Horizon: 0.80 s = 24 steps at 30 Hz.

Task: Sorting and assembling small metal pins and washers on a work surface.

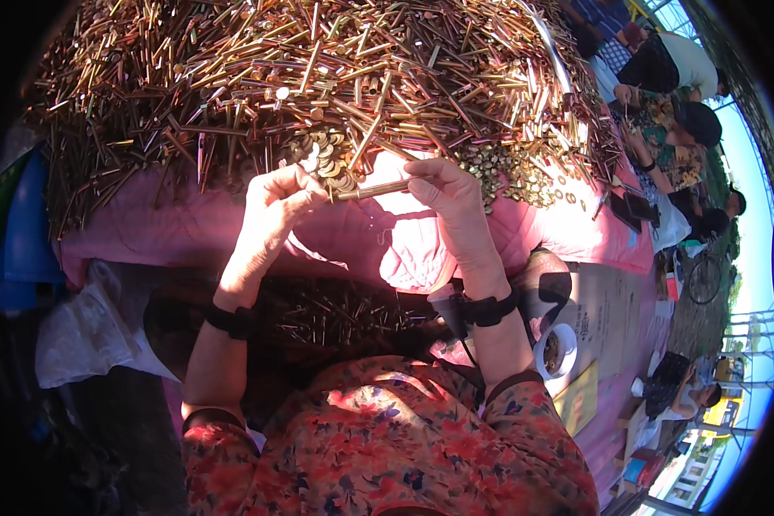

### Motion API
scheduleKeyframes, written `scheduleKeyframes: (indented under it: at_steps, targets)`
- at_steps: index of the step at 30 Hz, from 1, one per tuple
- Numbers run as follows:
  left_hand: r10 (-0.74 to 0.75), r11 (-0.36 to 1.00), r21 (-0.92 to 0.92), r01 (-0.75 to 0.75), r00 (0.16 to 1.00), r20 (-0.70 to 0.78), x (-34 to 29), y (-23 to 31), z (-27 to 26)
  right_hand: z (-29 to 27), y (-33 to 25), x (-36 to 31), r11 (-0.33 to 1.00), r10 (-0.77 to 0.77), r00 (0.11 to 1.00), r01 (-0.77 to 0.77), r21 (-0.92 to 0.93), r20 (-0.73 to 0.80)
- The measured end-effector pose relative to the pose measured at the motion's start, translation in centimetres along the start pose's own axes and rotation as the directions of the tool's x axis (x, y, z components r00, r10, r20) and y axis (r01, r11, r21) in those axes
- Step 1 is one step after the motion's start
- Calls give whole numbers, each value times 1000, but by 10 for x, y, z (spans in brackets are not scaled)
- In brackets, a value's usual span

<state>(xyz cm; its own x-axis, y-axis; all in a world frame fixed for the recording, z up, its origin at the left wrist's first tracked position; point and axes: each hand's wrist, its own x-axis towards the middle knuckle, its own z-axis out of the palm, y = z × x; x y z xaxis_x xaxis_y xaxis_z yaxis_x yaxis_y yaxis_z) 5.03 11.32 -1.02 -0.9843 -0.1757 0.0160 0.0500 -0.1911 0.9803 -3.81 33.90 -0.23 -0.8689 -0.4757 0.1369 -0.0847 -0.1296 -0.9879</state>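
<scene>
My left hand (275,206) is closed, thumb and fingers pinched at the left end of a brass-coloured metal bolt (371,190). That end looks threaded; whether a small part sits between the left fingertips is hidden. Around the bolt's other end my right hand (456,198) is closed, its thumb below and fingers above. The bolt lies nearly level between the two hands, over the pink cloth. Just beyond the left fingertips is a small heap of round washers (324,157). Past my right hand lie many small brass-coloured nuts (525,176).
A large pile of brass-coloured metal rods and tubes (232,77) covers the far side. Pink padded cloth (146,224) lines the near edge. At right stand a white bowl (568,351) and cardboard (611,314). Clear plastic (86,335) hangs at left. Several people (679,129) sit far right.
</scene>
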Motion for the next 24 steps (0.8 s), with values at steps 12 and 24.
scheduleKeyframes:
  at_steps: [12, 24]
  targets:
    - [-353, 866, -366, 342, 935, 40, -5, -9, 53, 49, 21, -12, 999, 45, 998, -46, -2, -50]
    - [-264, 919, -324, 224, 961, -86, 4, -22, 39, -23, 17, 16, 471, -356, 911, -16, -882, -206]
